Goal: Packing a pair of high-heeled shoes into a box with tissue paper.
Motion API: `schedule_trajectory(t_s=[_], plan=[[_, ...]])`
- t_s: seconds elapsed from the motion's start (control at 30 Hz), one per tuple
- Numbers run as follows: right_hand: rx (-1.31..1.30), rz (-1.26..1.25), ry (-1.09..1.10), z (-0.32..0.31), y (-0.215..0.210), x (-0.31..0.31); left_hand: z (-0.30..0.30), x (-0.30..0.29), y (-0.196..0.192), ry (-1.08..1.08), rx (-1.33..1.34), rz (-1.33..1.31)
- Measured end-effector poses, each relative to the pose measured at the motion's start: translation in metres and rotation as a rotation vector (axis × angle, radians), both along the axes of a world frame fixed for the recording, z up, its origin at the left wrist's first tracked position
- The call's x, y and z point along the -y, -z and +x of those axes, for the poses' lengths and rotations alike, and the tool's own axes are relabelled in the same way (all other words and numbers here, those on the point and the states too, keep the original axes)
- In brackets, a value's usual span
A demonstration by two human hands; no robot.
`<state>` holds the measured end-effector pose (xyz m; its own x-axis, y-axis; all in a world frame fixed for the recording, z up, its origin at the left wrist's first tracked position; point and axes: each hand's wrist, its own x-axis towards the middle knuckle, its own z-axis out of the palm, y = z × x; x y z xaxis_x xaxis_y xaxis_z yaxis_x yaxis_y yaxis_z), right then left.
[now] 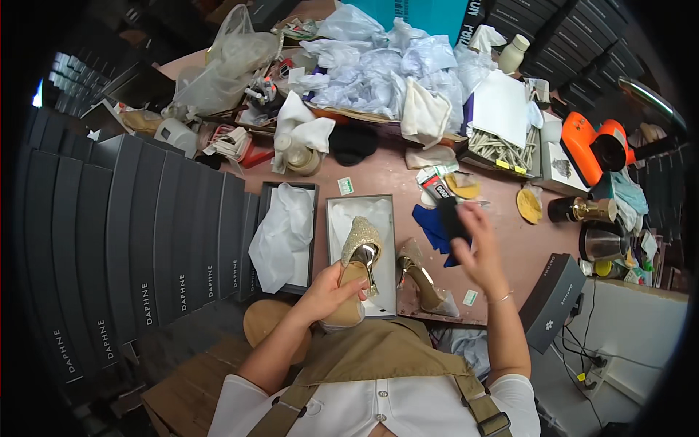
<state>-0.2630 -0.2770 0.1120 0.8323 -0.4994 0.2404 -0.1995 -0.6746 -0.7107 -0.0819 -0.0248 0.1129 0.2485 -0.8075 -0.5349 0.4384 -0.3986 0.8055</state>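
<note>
My left hand (334, 293) is closed around a glittery gold high-heeled shoe (361, 242), its toe pointing away and its metallic heel to the right. The shoe is over an open shoe box (391, 255) lined with white tissue. A matching shoe (424, 282) with a clear upper and a shiny heel lies on the table to the right of that box. My right hand (482, 247) has its thumb and fingers at the edges of a dark, flat block (453, 221), which it seems to grip. Under the block is a blue cloth (429, 224).
Stacked grey shoe boxes (156, 226) line the left side. A tissue-filled grey box (313, 240) stands beside the white-lined one. At the back are crumpled white paper (378, 73) and a tray of white sticks (502, 149). A dark box lid (551, 302) leans at the right edge.
</note>
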Motion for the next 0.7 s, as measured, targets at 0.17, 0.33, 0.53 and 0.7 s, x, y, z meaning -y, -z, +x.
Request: schedule_trajectory(t_s=[0.17, 0.33, 0.53, 0.7], plan=[[0.000, -0.273, -0.392, 0.032, -0.045, -0.080, -0.006, 0.001, -0.014, 0.177, 0.195, -0.073], [0.047, -0.049, -0.109, 0.009, -0.008, -0.130, 0.008, -0.023, 0.001, -0.004, -0.078, -0.061], [-0.020, -0.011, -0.135, 0.059, -0.018, -0.159, 0.020, -0.027, 0.008, -0.206, -0.082, -0.134], [-0.105, 0.327, 0.134, -0.025, 0.028, -0.147, 0.098, -0.050, -0.008, -0.347, 0.072, -0.076]])
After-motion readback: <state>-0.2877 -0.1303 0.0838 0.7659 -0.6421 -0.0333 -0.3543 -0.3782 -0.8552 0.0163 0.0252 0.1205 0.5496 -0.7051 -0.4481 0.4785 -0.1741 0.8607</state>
